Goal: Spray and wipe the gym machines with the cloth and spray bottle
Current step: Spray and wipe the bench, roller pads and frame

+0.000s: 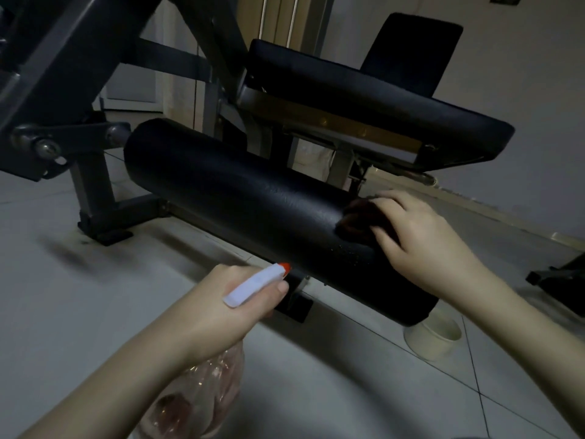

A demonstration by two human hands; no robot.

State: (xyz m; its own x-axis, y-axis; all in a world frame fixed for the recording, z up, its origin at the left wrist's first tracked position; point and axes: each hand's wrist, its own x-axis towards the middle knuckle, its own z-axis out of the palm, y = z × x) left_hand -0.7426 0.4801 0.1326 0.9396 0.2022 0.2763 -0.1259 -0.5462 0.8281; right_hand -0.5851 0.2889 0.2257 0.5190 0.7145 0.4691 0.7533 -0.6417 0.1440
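A black padded roller (240,198) of a gym machine lies across the middle of the head view, with fine droplets on its near right part. My right hand (421,236) presses a dark cloth (361,220) onto the roller's upper right side. My left hand (228,308) grips a clear spray bottle (205,388) by its white head, whose red nozzle (285,266) points at the roller from just below it.
Above the roller sits the machine's black seat pad (373,99) and back pad (414,49). The grey steel frame (66,99) stands at the left. A white cup-like tub (433,339) rests on the tiled floor under the roller's right end.
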